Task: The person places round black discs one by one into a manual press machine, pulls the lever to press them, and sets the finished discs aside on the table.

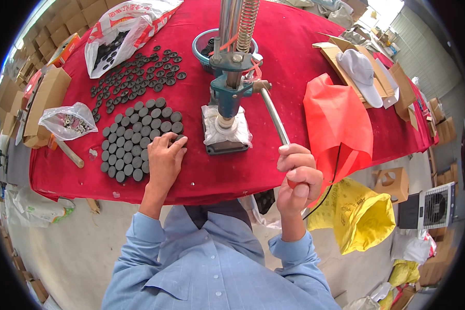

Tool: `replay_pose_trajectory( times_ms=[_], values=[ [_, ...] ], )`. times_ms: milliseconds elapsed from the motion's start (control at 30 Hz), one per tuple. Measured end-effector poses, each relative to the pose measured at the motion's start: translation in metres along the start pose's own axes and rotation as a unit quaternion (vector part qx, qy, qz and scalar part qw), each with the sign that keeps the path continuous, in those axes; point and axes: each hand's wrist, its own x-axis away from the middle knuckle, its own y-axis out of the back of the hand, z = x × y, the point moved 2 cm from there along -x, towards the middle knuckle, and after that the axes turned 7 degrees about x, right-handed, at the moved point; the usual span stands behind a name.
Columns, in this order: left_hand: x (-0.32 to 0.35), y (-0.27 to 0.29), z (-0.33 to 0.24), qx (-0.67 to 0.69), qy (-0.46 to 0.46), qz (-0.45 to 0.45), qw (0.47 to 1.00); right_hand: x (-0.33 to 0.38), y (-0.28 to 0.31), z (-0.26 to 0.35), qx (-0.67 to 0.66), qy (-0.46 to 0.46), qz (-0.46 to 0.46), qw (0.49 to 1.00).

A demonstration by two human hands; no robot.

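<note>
My right hand [299, 178] is wrapped round the lever [275, 116] of a hand press, near its red end. The teal press [229, 95] stands upright at the middle of the table, its base covered with white plastic. My left hand [164, 155] rests at the right edge of a cluster of grey round caps [126, 139], its fingers bent over one cap that they partly hide. Behind the cluster lie many loose black discs [134, 80], each with a small raised centre.
A red cloth [201, 181] covers the table. At the left are a bag of small metal parts [70, 121], a wooden handle [70, 154] and a carton [46, 103]. A blue basin [199, 49] sits behind the press. To the right lie an orange-red bag [338, 119] and a grey cap [359, 72].
</note>
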Motion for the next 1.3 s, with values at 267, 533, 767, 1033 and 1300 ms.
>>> replay_pose_trajectory(
  times_ms=[267, 533, 767, 1033, 1300],
  values=[
    [-0.017, -0.003, -0.005, 0.082, -0.015, -0.043, 0.996, -0.017, -0.001, 0.001, -0.017, 0.003, 0.003, 1.0],
    [-0.062, -0.047, -0.05, 0.233, 0.014, -0.055, 0.971, -0.117, -0.009, 0.011, -0.023, -0.078, 0.048, 0.996],
    [-0.071, -0.055, -0.062, 0.216, 0.022, -0.059, 0.974, -0.125, -0.014, 0.007, -0.059, -0.102, 0.045, 0.992],
    [-0.051, -0.025, -0.01, 0.063, -0.014, -0.055, 0.996, -0.048, -0.007, 0.008, -0.081, -0.036, 0.025, 0.996],
    [-0.035, -0.011, 0.012, -0.057, 0.018, 0.015, 0.998, 0.004, -0.005, -0.005, -0.05, -0.021, -0.027, 0.998]
  ],
)
